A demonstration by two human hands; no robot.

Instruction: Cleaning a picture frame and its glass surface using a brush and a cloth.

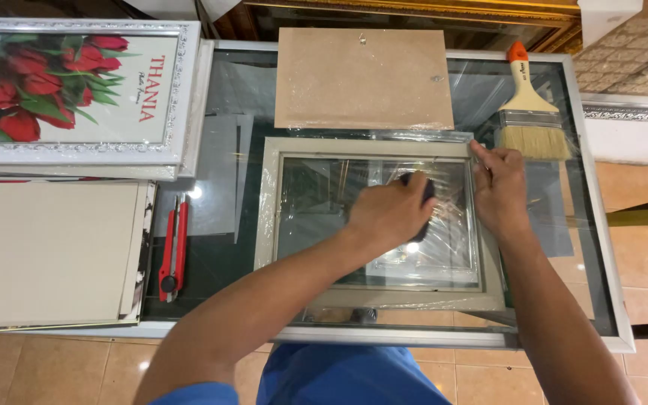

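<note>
Left hand (390,212) closed over a small dark object (427,189), only its upper end showing past the knuckles; what it is cannot be told. The hand rests on the glass pane of a picture frame (268,217), right of the pane's middle. Right hand (498,189) lies flat along the frame's right rail near the upper right corner, fingers fairly close together and pointing away from the person, holding nothing, pressing on the rail.

Frame: pale grey-beige, rectangular, lying flat on the glass-topped table (598,225). Long axis runs left to right across the view, short sides toward and away from the person. Set slightly askew, the near right corner drifting out toward the table's front edge. Clear plastic wrap covers it, creased and shiny, bunched along the far rail and over the right half of the pane. The table shows through the pane.

Just beyond the frame: a brown backing board (361,79), touching or nearly touching the far rail. To the right of that, a paintbrush (526,105), orange-tipped handle pointing away, bristles toward the right hand. Left of the frame, a red utility knife (174,247), lengthwise toward the person. Farther left, a stack of white frames (84,94) with a red tulip print on top, and plain beige boards (46,251) nearer.
</note>
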